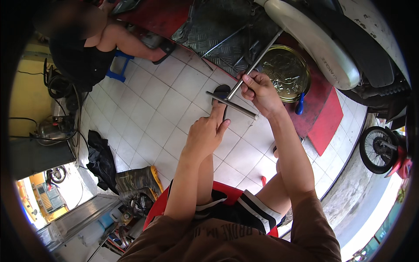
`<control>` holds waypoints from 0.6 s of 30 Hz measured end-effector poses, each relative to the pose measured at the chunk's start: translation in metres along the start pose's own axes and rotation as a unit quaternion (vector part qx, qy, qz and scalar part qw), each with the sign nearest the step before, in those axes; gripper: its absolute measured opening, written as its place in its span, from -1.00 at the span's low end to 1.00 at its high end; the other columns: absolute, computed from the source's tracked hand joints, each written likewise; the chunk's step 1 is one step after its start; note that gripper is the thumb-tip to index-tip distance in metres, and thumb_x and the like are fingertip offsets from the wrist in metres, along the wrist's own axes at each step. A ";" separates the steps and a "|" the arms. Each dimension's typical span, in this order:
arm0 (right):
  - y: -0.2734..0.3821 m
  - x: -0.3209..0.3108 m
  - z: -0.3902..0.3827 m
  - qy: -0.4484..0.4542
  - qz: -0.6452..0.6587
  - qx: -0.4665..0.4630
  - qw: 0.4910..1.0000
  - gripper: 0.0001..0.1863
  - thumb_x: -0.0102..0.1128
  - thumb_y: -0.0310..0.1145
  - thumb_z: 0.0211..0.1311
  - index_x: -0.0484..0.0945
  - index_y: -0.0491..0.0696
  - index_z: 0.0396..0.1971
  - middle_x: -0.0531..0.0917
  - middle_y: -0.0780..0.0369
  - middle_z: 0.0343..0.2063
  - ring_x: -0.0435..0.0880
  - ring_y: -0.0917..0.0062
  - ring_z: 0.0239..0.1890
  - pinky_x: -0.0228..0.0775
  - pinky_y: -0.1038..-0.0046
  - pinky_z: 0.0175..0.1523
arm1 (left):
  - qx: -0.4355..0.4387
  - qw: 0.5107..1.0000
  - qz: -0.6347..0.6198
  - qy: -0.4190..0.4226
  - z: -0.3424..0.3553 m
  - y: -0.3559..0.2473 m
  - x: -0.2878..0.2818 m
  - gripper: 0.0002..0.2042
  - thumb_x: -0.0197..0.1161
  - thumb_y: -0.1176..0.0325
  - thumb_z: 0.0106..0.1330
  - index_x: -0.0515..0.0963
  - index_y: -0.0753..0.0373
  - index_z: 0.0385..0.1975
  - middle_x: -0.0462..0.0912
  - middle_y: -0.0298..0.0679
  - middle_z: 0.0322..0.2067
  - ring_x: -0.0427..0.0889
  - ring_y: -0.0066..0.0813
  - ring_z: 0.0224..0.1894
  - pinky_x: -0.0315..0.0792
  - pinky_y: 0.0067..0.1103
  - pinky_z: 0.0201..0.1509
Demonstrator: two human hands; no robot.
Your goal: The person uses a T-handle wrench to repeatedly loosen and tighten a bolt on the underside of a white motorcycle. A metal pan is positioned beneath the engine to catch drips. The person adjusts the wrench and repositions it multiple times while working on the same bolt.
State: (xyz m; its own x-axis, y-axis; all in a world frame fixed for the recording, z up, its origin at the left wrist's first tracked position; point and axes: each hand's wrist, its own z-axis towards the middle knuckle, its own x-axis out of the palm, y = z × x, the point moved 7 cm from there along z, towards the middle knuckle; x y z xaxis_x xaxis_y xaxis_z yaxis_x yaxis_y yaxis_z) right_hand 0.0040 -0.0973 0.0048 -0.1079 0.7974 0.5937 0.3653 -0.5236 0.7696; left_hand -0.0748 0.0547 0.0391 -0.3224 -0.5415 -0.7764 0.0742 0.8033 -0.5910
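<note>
My right hand point(257, 89) grips the shaft of a long steel T-handle wrench point(239, 115), its crossbar lying near the hand's lower left and its far end reaching up toward a motorcycle point(312, 43). My left hand point(203, 135) is below the crossbar, fingers curled and thumb out; whatever they hold, if anything, is hidden. Behind it my sandalled foot point(220, 96) rests on the floor. A round brass-coloured tray point(283, 99) of small metal parts and a blue-handled tool point(300, 105) are beside my right hand.
Another person point(70, 61) sits by a blue stool point(120, 74). A red mat point(323, 126) and black tread plate point(205, 22) with tools border the tiles. A compressor point(52, 131), dark cloth point(98, 159) and camouflage boots point(133, 181) are left; a motorcycle wheel point(377, 150) is right.
</note>
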 end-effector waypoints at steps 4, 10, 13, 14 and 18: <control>-0.003 -0.008 0.003 -0.006 -0.001 -0.003 1.000 -0.77 0.11 -0.35 0.36 0.47 -0.25 -0.21 0.44 0.33 -0.60 0.23 0.75 -0.61 0.05 0.67 -0.50 | 0.132 0.974 -0.185 0.002 0.003 -0.027 -0.013 -0.57 0.14 0.29 0.35 0.40 0.25 0.19 0.50 -0.15 -0.52 0.49 -0.26 -0.55 0.41 -0.48 -0.38; 0.001 -0.011 0.004 -0.001 0.016 -0.002 1.000 -0.80 0.10 -0.38 0.36 0.48 -0.25 -0.26 0.46 0.30 -0.60 0.26 0.72 -0.62 0.08 0.63 -0.51 | 0.068 0.990 -0.102 -0.067 0.009 -0.017 -0.017 -0.58 0.18 0.22 0.31 0.44 -0.05 0.19 0.48 -0.18 -0.59 0.59 -0.20 -0.50 0.48 -0.37 -0.39; 0.004 -0.015 0.001 -0.005 0.012 0.000 1.000 -0.80 0.10 -0.38 0.36 0.48 -0.26 -0.25 0.46 0.30 -0.61 0.26 0.72 -0.62 0.07 0.64 -0.51 | 0.200 0.972 -0.103 0.063 0.002 -0.031 -0.004 -0.48 0.19 0.19 0.30 0.33 0.06 0.27 0.50 -0.19 -0.60 0.63 -0.18 -0.51 0.49 -0.37 -0.40; 0.006 -0.015 0.000 -0.007 0.009 0.001 1.000 -0.80 0.10 -0.38 0.36 0.48 -0.26 -0.25 0.46 0.30 -0.61 0.25 0.72 -0.62 0.07 0.64 -0.51 | 0.175 0.980 -0.082 0.041 0.001 -0.022 0.001 -0.46 0.22 0.19 0.29 0.32 0.08 0.27 0.50 -0.20 -0.60 0.58 -0.23 -0.54 0.46 -0.38 -0.42; 0.007 -0.018 -0.001 -0.014 0.018 -0.003 1.000 -0.79 0.10 -0.39 0.36 0.48 -0.27 -0.24 0.46 0.30 -0.61 0.24 0.73 -0.62 0.07 0.65 -0.51 | 0.073 0.959 -0.262 -0.082 0.006 -0.014 -0.020 -0.50 0.28 0.16 0.26 0.42 0.07 0.20 0.49 -0.23 -0.61 0.42 -0.30 -0.62 0.38 -0.42 -0.48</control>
State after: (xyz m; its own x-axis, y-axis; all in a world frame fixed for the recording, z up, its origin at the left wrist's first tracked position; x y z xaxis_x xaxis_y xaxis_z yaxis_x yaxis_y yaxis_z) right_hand 0.0077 -0.1154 0.0003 -0.0684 0.7859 0.6145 0.3639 -0.5539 0.7489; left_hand -0.0641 0.0529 0.0611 -0.2002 -0.9025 -0.3812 0.0785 0.3731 -0.9245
